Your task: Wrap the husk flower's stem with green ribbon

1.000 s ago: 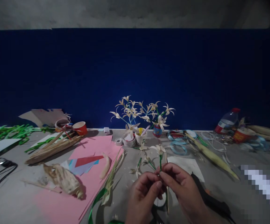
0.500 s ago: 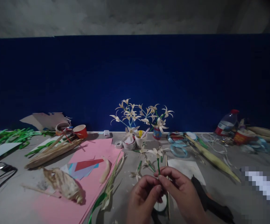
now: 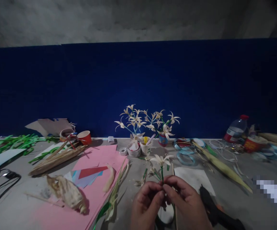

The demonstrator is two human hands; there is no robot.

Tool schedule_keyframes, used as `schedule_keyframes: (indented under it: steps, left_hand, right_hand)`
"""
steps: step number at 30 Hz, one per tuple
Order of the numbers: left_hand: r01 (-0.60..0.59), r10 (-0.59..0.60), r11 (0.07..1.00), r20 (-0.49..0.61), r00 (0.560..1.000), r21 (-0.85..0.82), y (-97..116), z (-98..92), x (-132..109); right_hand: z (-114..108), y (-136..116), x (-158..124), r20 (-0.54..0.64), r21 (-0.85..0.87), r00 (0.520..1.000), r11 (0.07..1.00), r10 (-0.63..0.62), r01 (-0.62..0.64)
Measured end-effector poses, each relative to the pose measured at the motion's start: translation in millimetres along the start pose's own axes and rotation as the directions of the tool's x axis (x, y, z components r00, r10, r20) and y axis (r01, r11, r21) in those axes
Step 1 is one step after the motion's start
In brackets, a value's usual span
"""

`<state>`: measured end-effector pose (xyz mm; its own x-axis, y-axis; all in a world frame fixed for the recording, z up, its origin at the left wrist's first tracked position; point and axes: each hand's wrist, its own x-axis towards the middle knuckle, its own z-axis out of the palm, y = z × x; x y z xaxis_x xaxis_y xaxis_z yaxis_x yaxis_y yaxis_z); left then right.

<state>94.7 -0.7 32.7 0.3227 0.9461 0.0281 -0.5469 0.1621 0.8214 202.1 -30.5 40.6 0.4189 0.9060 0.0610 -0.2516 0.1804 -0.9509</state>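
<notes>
My left hand (image 3: 146, 203) and my right hand (image 3: 185, 199) meet at the front of the table, fingertips pinched together around the green stem of a handmade flower (image 3: 161, 160). Its pale, husk-like petals spread above my fingers and the stem stands upright. Under my hands lies a round white roll with a dark green edge (image 3: 166, 214), partly covered by them; it looks like a roll of tape. Just beyond the hands, more pale flowers with green stems (image 3: 153, 172) lie on the table. The lower end of the held stem is hidden by my fingers.
Cups of finished flowers (image 3: 134, 149) stand at the back. Pink paper (image 3: 97, 153) and a dried corn husk (image 3: 65, 193) lie left. A black glue gun (image 3: 216, 207), white paper (image 3: 196, 180), a long husk (image 3: 224, 167) and a plastic bottle (image 3: 235, 129) are on the right.
The view has shifted slightly, so the whole scene sits a little lower and further right. Both hands keep their pinch on the flower stem, and the bloom shows more clearly.
</notes>
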Motion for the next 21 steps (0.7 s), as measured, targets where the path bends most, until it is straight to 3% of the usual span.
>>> schedule_keyframes:
  steps: [7, 12, 16, 21]
  left_hand:
    - [-0.037, 0.037, 0.999, -0.03, 0.999, 0.021, 0, 5.0, -2]
    - [-0.138, 0.145, 0.976, -0.03, 0.989, 0.169, -7, 0.1, -4]
    - [-0.257, 0.271, 0.912, 0.001, 0.963, 0.321, -12, -7.1, -5]
    - [-0.322, 0.314, 0.849, 0.089, 0.945, 0.418, -12, -12.6, -5]
  right_hand:
    - [-4, -6, 8, 0.084, -0.206, 0.985, 0.965, -0.15, 0.164]
    - [-1, -16, 10, 0.18, -0.371, 0.923, 0.846, -0.339, 0.383]
    - [-4, -16, 7, 0.25, -0.455, 0.891, 0.766, -0.379, 0.454]
    - [-7, -16, 6, 0.312, -0.537, 0.838, 0.644, -0.448, 0.545]
